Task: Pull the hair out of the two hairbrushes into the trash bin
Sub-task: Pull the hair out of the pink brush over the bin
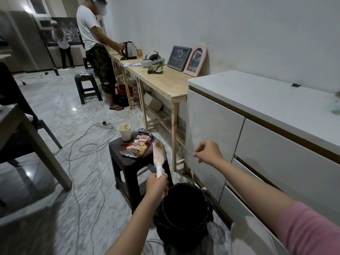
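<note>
- Left hand [156, 184] was wrapped tight around the handle of a pink hairbrush [159, 157], holding it upright, bristles facing right.
- Brush head carried reddish-brown hair tangled in the bristles near the top.
- Brush was held above and just left of the trash bin [183, 210], in front of the dark stool [134, 162].
- Right hand [207, 151] was raised to the right of the brush, well apart from it, fingers pinched together; possibly on a thin strand of hair, too fine to tell for sure.
- Right hand was in front of the white cabinet [211, 126] door, pink sleeve [309, 230] at lower right.
- Trash bin was dark, lined with a black bag, standing on the marble floor between the stool and the cabinet, below both hands.
- Only one hairbrush was in view.
- Stool top held a paper cup [124, 131] at the back left and an opened Sedaap noodle packet [138, 146] lying flat beside it.
- White cables [88, 144] and a power strip [103, 124] lay on the floor left of the stool.
- Wooden table [161, 80] along the wall carried a kettle [130, 49], a white headset [152, 58], a green cloth [155, 69] and two frames leaning on the wall.
- Another person [95, 52] in a white shirt stood at the table with hands at the kettle.
</note>
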Tool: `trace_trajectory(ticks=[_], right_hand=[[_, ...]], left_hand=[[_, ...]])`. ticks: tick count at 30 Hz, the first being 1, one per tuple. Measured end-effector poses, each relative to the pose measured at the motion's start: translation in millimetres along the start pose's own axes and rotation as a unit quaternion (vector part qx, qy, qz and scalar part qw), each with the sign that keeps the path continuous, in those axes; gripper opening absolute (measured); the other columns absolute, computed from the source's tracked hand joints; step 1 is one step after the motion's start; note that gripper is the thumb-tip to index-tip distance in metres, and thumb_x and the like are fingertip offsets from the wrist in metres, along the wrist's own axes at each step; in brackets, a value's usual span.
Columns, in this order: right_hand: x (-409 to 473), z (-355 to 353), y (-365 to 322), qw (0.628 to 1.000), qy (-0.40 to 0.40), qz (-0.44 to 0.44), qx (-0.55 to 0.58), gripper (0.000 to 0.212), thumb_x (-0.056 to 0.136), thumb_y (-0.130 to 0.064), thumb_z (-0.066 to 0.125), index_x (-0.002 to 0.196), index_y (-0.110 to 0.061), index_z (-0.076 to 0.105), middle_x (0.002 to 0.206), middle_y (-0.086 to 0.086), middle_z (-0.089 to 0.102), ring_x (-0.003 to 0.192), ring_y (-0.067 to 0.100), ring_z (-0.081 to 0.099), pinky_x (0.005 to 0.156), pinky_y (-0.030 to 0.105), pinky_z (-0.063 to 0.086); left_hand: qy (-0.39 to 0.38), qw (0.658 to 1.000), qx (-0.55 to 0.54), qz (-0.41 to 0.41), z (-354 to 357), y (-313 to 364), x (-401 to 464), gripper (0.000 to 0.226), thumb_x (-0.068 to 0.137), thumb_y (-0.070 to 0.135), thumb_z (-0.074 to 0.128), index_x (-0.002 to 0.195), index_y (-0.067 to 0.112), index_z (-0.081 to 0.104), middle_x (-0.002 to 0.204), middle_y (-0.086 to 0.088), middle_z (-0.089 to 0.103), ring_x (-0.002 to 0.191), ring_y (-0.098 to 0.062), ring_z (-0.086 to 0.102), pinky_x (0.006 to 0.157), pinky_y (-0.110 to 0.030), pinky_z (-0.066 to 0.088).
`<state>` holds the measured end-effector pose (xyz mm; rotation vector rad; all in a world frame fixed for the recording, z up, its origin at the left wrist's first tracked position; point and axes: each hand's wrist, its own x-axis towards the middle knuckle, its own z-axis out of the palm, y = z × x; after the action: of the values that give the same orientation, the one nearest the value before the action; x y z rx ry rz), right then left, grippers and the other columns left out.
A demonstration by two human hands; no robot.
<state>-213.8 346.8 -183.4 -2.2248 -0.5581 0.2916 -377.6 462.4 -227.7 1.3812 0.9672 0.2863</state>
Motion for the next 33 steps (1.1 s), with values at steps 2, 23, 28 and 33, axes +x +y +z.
trace_trajectory(ticks=[2,23,28,33], right_hand=[[0,0,-1,1.000,0.015,-0.010,-0.026,0.023,0.081,-0.023,0.072,0.064,-0.012,0.061,0.066,0.005,0.067,0.064,0.018,0.066,0.063,0.024,0.048],[-14,37,-31,0.994,0.037,-0.074,0.068,0.021,0.073,-0.018,0.080,0.091,-0.008,0.076,0.091,0.008,0.075,0.081,0.014,0.067,0.080,0.028,0.055],[-17,36,-28,0.993,0.048,-0.101,0.031,0.007,0.076,-0.013,0.075,0.075,-0.006,0.075,0.073,0.004,0.070,0.067,0.011,0.060,0.066,0.025,0.048],[-21,34,-23,0.991,0.039,-0.107,0.076,0.008,0.081,-0.010,0.069,0.074,-0.005,0.069,0.066,0.001,0.063,0.061,0.011,0.056,0.062,0.026,0.048]], left_hand=[[0.003,1.000,0.005,0.002,0,-1,-1,0.016,0.095,0.008,0.051,0.079,0.005,0.048,0.062,-0.006,0.043,0.048,-0.017,0.040,0.046,-0.026,0.032],[-0.086,0.996,0.026,0.031,18,-9,-13,0.016,0.096,0.020,0.052,0.086,0.010,0.045,0.058,-0.003,0.042,0.037,-0.011,0.035,0.038,-0.018,0.026],[-0.076,0.996,0.031,0.037,19,-12,-13,0.016,0.096,0.019,0.052,0.087,0.008,0.046,0.059,-0.003,0.043,0.039,-0.012,0.036,0.037,-0.018,0.026],[-0.027,1.000,-0.015,0.004,17,-10,-6,0.015,0.097,0.016,0.050,0.098,0.001,0.050,0.065,-0.007,0.042,0.044,-0.016,0.035,0.041,-0.021,0.026]])
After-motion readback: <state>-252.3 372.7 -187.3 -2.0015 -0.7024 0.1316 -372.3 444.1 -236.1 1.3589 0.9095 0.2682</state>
